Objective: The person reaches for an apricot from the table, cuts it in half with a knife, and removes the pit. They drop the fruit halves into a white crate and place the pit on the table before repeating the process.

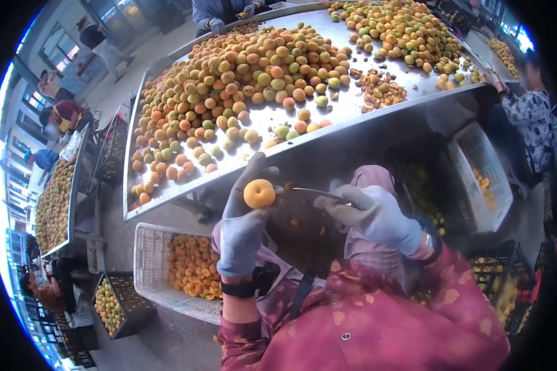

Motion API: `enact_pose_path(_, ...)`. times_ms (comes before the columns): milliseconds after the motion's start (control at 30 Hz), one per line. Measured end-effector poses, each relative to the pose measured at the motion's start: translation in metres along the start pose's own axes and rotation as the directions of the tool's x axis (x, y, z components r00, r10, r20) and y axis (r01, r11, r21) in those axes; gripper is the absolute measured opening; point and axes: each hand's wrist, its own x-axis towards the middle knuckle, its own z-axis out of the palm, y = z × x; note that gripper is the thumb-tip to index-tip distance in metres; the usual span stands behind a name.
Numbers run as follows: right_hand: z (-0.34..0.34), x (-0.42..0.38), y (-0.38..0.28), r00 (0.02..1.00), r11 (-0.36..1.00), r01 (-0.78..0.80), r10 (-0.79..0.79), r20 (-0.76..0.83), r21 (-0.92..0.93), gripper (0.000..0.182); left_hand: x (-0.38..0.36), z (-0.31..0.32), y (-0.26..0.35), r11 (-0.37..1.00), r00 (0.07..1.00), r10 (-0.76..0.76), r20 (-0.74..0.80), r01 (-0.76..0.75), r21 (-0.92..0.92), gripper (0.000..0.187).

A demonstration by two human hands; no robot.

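Note:
My left hand (241, 226), in a pale work glove, grips a yellow-orange apricot (259, 193) with the fingers around its side. In my right hand (377, 213), also gloved, is a small knife (319, 193) with a thin blade pointing left toward the fruit. At the blade's tip, a small brown bit (289, 185) shows between the knife and the apricot. Both hands are over my lap, in front of the metal table's (430, 91) near edge. A large heap of apricots (247, 68) covers the table's left part.
A white crate (143, 266) of opened apricot halves (192, 266) stands below left, beside a black crate (133, 309) of fruit. Another white crate (501, 198) is at right. Discarded pieces (380, 89) lie on the table. A co-worker (529, 117) sits at right; another (213, 15) is across.

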Motion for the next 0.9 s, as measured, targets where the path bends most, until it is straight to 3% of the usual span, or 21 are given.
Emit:
enact_pose_path(67,0.003,0.003,-0.004,1.000,0.999,-0.003,0.004,-0.024,0.041,0.014,-0.007,0.002,-0.003,0.995,1.000,-0.006,-0.011,0.004,-0.104,0.081)
enact_pose_path(200,0.002,0.003,-0.013,1.000,1.000,-0.003,0.002,0.017,0.025,0.014,-0.016,-0.001,-0.006,0.995,0.998,0.003,0.063,0.003,-0.098,0.081)
enact_pose_path(367,0.002,0.003,-0.021,0.997,1.000,-0.001,0.001,0.072,0.007,0.020,-0.027,0.007,0.003,1.000,0.999,-0.004,0.034,0.005,-0.029,0.078)
enact_pose_path(433,-0.003,0.005,-0.035,0.965,0.972,-0.227,0.215,0.147,0.067,0.031,-0.029,0.009,0.004,0.999,0.999,-0.016,0.040,0.017,-0.027,0.077)
enact_pose_path(467,-0.006,0.006,-0.041,0.965,0.971,-0.228,0.216,0.146,0.066,0.031,-0.030,0.010,0.003,1.000,1.000,0.011,0.011,-0.012,0.013,0.076)
enact_pose_path(533,-0.008,0.007,-0.049,0.955,0.903,-0.288,0.245,0.168,0.320,0.036,-0.034,0.013,0.004,0.998,0.999,0.036,-0.018,-0.035,0.052,0.075)
enact_pose_path(567,-0.004,0.007,-0.049,0.954,0.901,-0.291,0.248,0.169,0.320,0.036,-0.036,0.013,0.006,0.996,1.000,-0.007,-0.014,0.008,0.091,0.074)
enact_pose_path(633,0.007,0.007,-0.043,0.994,0.993,-0.103,0.104,-0.025,0.052,0.046,-0.039,0.013,0.006,0.990,0.999,-0.049,-0.012,0.050,0.130,0.074)
enact_pose_path(667,0.012,0.007,-0.039,0.994,0.993,-0.103,0.104,-0.023,0.052,0.046,-0.041,0.013,0.005,0.991,0.999,-0.045,-0.016,0.047,0.125,0.073)
enact_pose_path(733,0.019,0.010,-0.037,0.989,0.986,0.108,-0.120,-0.086,-0.127,0.057,-0.045,0.013,0.006,0.992,0.999,-0.044,-0.024,0.046,0.121,0.072)
enact_pose_path(767,0.016,0.009,-0.040,0.989,0.986,0.107,-0.119,-0.085,-0.126,0.057,-0.047,0.014,0.008,0.985,0.997,-0.054,-0.050,0.062,0.161,0.070)
enact_pose_path(833,0.000,0.016,-0.062,0.959,0.951,-0.253,0.222,0.176,0.177,0.056,-0.050,0.016,0.009,0.977,0.995,-0.067,-0.075,0.080,0.197,0.068)
enact_pose_path(867,0.001,0.017,-0.060,0.958,0.950,-0.256,0.225,0.177,0.177,0.056,-0.051,0.018,0.010,0.974,0.992,-0.065,-0.104,0.086,0.211,0.065)
enact_pose_path(900,0.005,0.017,-0.055,0.984,0.980,-0.129,0.107,0.145,0.151,0.056,-0.053,0.019,0.010,0.970,0.989,-0.064,-0.132,0.092,0.225,0.063)
